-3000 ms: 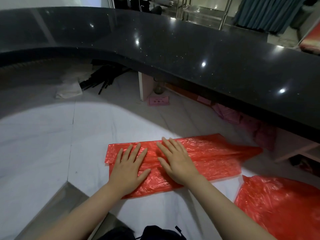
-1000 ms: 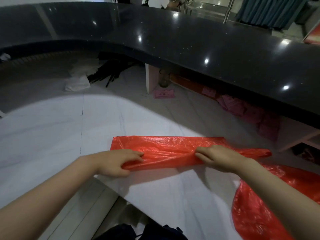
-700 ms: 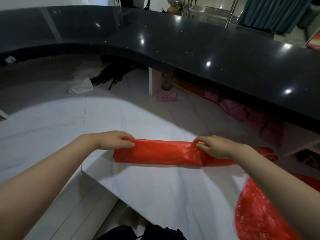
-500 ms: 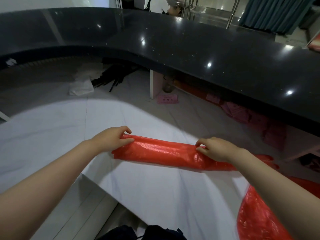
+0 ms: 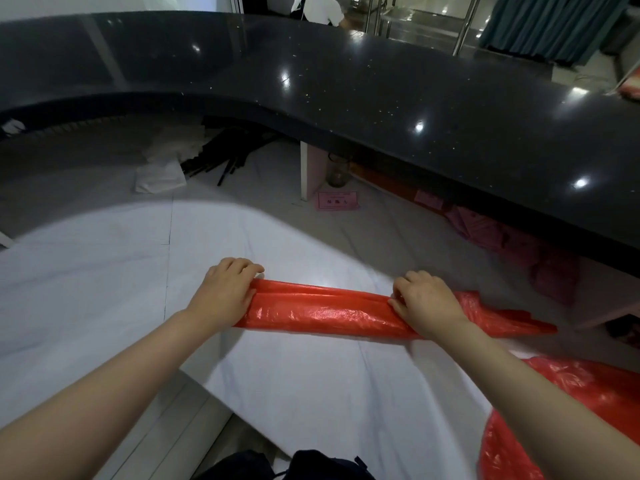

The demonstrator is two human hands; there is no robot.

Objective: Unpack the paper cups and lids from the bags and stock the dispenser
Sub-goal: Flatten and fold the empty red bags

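Currently both hands on one red plastic bag [image 5: 322,311]: left hand [image 5: 225,292] curled over its left end, fingers wrapped across the top edge; right hand [image 5: 426,303] pinching the roll further right, loose bag tail [image 5: 502,318] trailing out past the wrist. Bag flattened and rolled or folded into a narrow strip lying across the white tabletop [image 5: 311,393], no bulge, so judged empty. Second red bag [image 5: 561,420] crumpled at lower right on the same tabletop, contents not visible, cannot tell whether emptied. No paper cups, lids or dispenser anywhere in view, so stocking status unverifiable; best guess: unpacking of this bag done, step in hand is tidying the empty bag, remaining work unknown beyond the second bag. Tabletop white with faint grey veining, a seam line [image 5: 169,230] running through it, near edge cut at an angle with floor below. Dark item [image 5: 294,465] at bottom centre, possibly clothing or a bag, too cut off to say. Beyond, raised curved black counter [image 5: 381,95], glossy, speckled, ceiling lights reflected. Under its overhang: pink card [image 5: 337,200], glass jar [image 5: 337,171], pink papers [image 5: 481,226], bundle of black sticks [image 5: 225,157], white paper or cloth [image 5: 159,174]. Behind the counter, metal racks [image 5: 415,19], teal curtain [image 5: 554,26], part of a person in white [image 5: 318,8].
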